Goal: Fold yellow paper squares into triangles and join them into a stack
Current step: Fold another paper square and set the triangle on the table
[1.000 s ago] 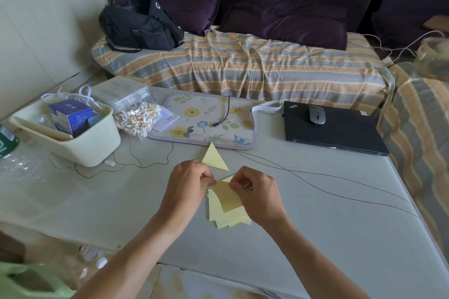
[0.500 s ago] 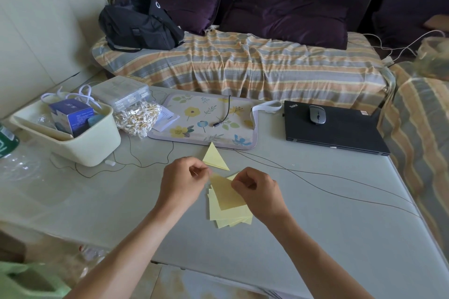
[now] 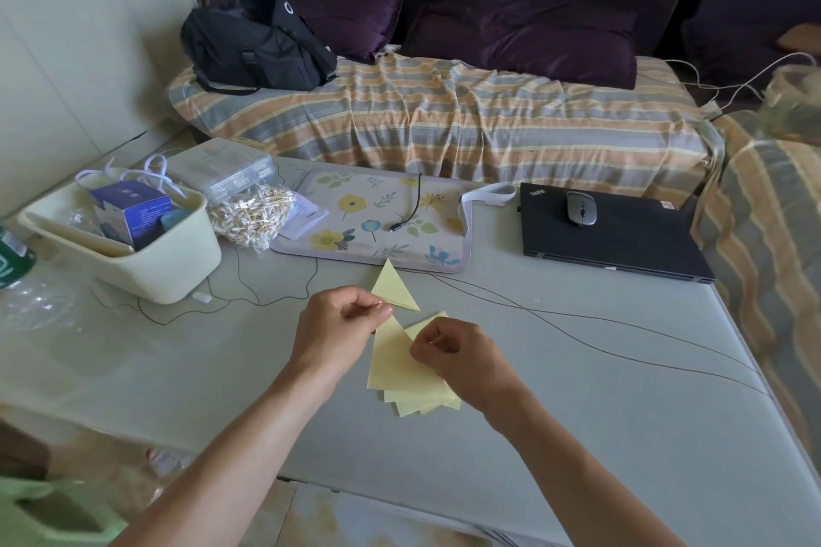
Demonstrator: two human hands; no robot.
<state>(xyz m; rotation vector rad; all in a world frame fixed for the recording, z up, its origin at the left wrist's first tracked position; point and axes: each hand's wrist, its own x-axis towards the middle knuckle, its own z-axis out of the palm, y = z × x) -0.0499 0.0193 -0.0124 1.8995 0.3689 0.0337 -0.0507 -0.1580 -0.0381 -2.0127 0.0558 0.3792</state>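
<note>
Left hand [image 3: 337,324] and right hand [image 3: 462,358] both pinch one yellow sheet [image 3: 395,362] with curled fingers, above the stack [image 3: 426,404] on table [image 3: 622,413].

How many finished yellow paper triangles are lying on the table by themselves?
1. The folded triangle lies just beyond the left hand, in front of the floral mat. Both hands are working another sheet above the loose yellow pile; any triangles under the hands would be hidden.
</note>
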